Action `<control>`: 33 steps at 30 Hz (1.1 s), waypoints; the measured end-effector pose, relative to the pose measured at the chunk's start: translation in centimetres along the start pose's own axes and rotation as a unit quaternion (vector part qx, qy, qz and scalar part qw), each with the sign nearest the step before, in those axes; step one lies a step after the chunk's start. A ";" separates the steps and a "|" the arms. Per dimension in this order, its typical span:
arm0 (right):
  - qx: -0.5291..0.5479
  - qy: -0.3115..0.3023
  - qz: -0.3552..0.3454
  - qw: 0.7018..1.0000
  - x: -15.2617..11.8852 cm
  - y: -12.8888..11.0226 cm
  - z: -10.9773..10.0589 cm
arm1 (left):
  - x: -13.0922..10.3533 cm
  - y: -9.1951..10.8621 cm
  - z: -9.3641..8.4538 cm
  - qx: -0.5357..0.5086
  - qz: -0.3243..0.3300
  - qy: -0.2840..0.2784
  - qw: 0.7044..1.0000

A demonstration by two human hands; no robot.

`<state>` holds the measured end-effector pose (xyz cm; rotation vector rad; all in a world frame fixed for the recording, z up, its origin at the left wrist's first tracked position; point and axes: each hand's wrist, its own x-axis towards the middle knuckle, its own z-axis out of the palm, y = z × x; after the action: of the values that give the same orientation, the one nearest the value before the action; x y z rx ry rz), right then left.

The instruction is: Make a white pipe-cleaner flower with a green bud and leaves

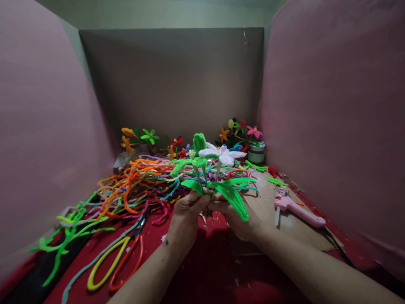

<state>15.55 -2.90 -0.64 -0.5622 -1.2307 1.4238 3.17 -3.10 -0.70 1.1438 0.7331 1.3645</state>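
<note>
Green and white chenille-stem flower spray (200, 162) stands almost upright above the desk (202, 274), its long axis vertical, blossoms up and bundled stem ends down. Its white blossom (226, 156) splays out on the right; the lower leaves fan to both sides, one long leaf (236, 202) drooping down to the right. The left hand (185, 215) and right hand (238, 226) meet at the base, fingers pinched together on the stems. Just behind and leftward sprawls a heap of loose chenille stems (136, 181). Red-and-yellow-handled scissors (138, 230) lie left, a pink hot glue gun (299, 211) right on cardboard (262, 211). More chenille flowers (127, 144) line the back.
</note>
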 end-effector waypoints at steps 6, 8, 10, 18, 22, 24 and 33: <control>-0.048 0.049 -0.005 0.998 -0.2 0.0 -0.1 | -0.2 0.4 0.3 -0.011 -0.008 0.018 1.000; -0.045 0.035 -0.006 0.998 -0.2 0.1 -0.2 | -0.2 0.5 0.3 -0.004 -0.006 0.017 1.000; -0.036 0.011 -0.008 0.999 -0.2 0.2 -0.3 | -0.1 0.5 0.2 0.011 -0.005 0.016 1.000; -0.056 0.039 -0.030 0.997 -0.2 0.1 -0.1 | -0.1 0.5 0.2 0.004 -0.017 0.023 1.000; -0.068 0.013 -0.023 0.997 -0.3 -0.1 0.0 | 0.1 0.2 0.0 0.003 -0.014 0.014 1.000; -0.069 0.007 -0.020 0.997 -0.2 0.1 -0.1 | 0.2 0.0 -0.1 0.002 -0.007 0.007 1.000; -0.127 -0.015 -0.059 0.990 0.2 1.0 -1.0 | 0.4 0.0 -0.5 0.077 -0.002 0.009 0.997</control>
<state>15.91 -2.22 -1.86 -0.6308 -1.4569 1.1884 2.76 -2.66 -0.79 1.2515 0.8663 1.3336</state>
